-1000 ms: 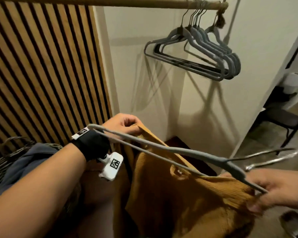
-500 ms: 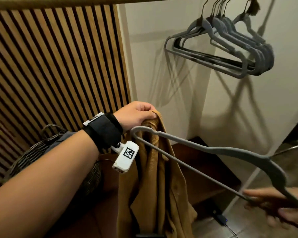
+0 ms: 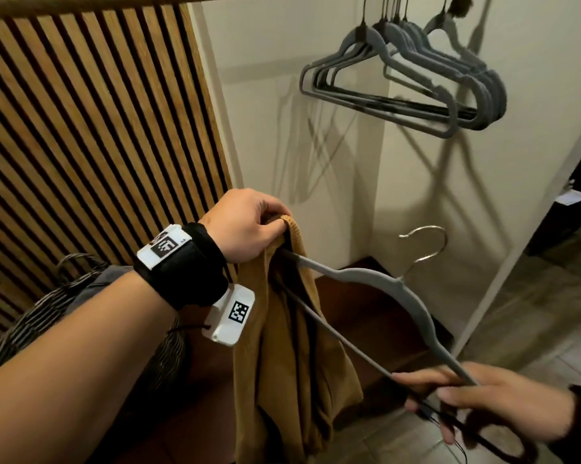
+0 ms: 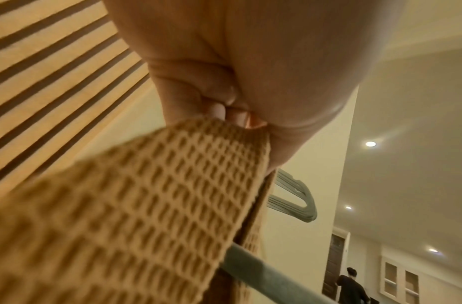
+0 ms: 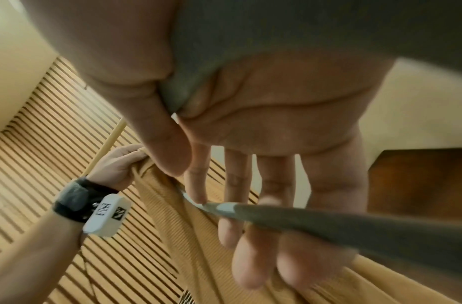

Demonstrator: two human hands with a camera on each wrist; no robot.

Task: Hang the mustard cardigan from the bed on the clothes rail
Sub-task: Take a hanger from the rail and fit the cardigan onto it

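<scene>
My left hand (image 3: 269,226) pinches the top edge of the mustard cardigan (image 3: 292,346), which hangs down from it in folds. The waffle knit (image 4: 151,205) fills the left wrist view under my curled fingers (image 4: 224,111). A grey velvet hanger (image 3: 383,286) with a metal hook (image 3: 426,242) slants from the cardigan down to my right hand (image 3: 449,406), which grips its right end. The hanger's left end is hidden inside the cardigan just below my left hand. The hanger's arm (image 5: 354,222) crosses my right fingers. The wooden clothes rail (image 3: 98,5) runs along the top.
Several empty grey hangers (image 3: 416,78) hang on the rail at the upper right. A slatted wood panel (image 3: 81,145) covers the left wall. A wicker basket (image 3: 48,316) with grey cloth stands low at the left. A person (image 4: 352,288) stands far off.
The cardigan left my right hand and now hangs from my left hand alone. The hanger's left end slid into the cardigan, and my right hand moved left with it.
</scene>
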